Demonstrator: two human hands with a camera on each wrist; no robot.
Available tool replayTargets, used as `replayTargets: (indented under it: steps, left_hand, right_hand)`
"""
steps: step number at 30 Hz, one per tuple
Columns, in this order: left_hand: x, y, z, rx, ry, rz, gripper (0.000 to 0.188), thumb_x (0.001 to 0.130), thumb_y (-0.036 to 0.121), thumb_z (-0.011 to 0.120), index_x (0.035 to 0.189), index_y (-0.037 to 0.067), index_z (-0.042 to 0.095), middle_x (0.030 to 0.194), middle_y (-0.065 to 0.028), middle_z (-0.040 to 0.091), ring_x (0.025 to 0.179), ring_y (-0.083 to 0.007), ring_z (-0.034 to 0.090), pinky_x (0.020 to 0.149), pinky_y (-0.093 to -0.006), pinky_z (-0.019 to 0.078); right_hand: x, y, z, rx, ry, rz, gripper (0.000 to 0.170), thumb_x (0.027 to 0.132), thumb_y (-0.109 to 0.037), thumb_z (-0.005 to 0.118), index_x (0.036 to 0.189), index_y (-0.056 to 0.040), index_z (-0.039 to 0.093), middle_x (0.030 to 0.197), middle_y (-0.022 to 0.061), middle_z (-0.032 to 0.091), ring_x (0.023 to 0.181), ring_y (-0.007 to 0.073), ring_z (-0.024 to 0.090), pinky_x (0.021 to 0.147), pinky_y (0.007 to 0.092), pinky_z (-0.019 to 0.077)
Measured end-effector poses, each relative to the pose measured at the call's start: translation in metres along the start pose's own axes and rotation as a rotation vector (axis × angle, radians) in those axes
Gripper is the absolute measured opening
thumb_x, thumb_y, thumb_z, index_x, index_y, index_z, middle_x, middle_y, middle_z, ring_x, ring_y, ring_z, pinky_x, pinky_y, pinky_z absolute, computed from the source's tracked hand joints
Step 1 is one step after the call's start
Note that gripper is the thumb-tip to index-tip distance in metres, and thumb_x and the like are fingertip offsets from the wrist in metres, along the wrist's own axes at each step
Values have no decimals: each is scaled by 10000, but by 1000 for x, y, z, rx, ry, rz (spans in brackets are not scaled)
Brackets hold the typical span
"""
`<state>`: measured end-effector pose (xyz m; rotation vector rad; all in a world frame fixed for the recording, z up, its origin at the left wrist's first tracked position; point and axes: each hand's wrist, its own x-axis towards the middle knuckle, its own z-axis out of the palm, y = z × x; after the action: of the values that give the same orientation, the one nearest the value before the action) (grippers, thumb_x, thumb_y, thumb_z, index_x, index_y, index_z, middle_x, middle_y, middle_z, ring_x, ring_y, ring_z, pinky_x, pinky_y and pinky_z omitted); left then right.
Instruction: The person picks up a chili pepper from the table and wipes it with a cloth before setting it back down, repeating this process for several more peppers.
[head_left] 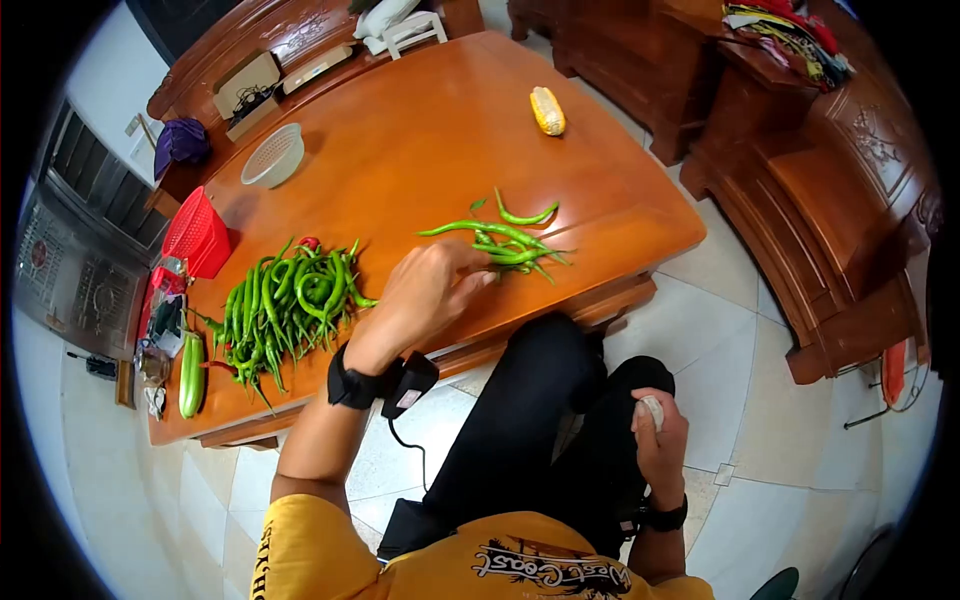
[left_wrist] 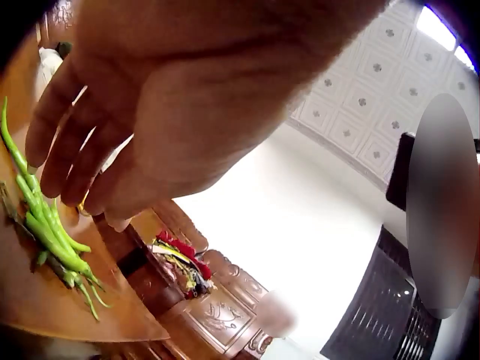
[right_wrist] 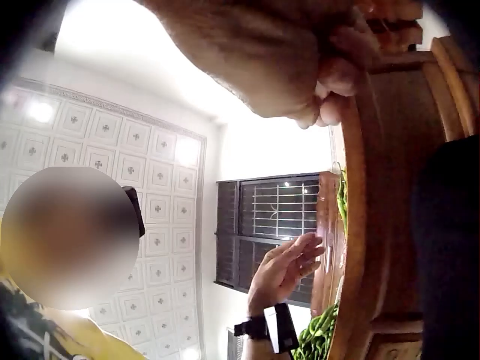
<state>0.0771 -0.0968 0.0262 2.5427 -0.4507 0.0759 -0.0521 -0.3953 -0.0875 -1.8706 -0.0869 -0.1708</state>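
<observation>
Over the table, my left hand [head_left: 425, 285] reaches to a small group of green chili peppers [head_left: 515, 243]; its fingers are loosely bent and overlap the nearest peppers in the head view. From the left wrist, the fingers hang relaxed beside these long peppers [left_wrist: 52, 232], with nothing gripped between them. My right hand [head_left: 660, 450] is by my knee, its fingers curled round a small whitish, crumpled-looking thing [head_left: 653, 410], mostly hidden by the hand. Left of my left forearm lies a large heap of green chili peppers [head_left: 290, 300] with a few red ones.
A corn cob [head_left: 547, 110] lies on the wooden table [head_left: 400, 150] at the far right. A pale basket [head_left: 273, 157], a red basket [head_left: 198, 235] and a long light-green vegetable [head_left: 191, 375] are along the left side. Carved wooden seating [head_left: 800, 190] stands at right.
</observation>
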Motion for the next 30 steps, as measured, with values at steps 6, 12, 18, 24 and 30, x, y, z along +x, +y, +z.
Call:
replayTargets:
  steps: [6,12,18,24,30]
  left_hand:
    - [35,7,30,197,-9,64,302,802,192,695,1070,53,668,1007,-182,610,934,-361,598,816,-439,481]
    - [53,-2,49,232,-8,47,261,765,150,713,1003,46,683,1001,-185,613,936,-359,603,807,-435,490]
    - [49,-7,32,212,186,63,179,751,88,696,918,27,680,907,-161,662,762,-296,644,701,-378,521]
    - [19,10,-19,-158,519,57,251,780,9,638,1031,-2,639,788,-102,660,663,-153,647,622,-271,525]
    - [-40,45,14,-1060,74,-126,186,851,-67,619,1033,-28,626,902,-52,675,844,-107,661,764,-218,525]
  right_hand:
    - [-5,6,-2,85,69,64,219,995,-185,470,1011,-15,605,626,-29,467,536,34,380,484,199,283]
    - [-9,-3,-5,117,102,36,420,1034,-325,333,1019,-17,617,656,-27,465,554,43,375,488,206,272]
    - [-8,-4,-5,89,60,108,357,1018,-207,354,1046,0,643,827,87,604,681,132,512,598,253,403]
    - [-4,6,5,-39,76,2,280,1000,-100,371,1200,0,539,809,8,509,657,57,413,574,212,352]
    - [0,9,16,18,148,-103,148,927,-23,507,1075,-30,498,1026,68,525,790,99,491,710,215,423]
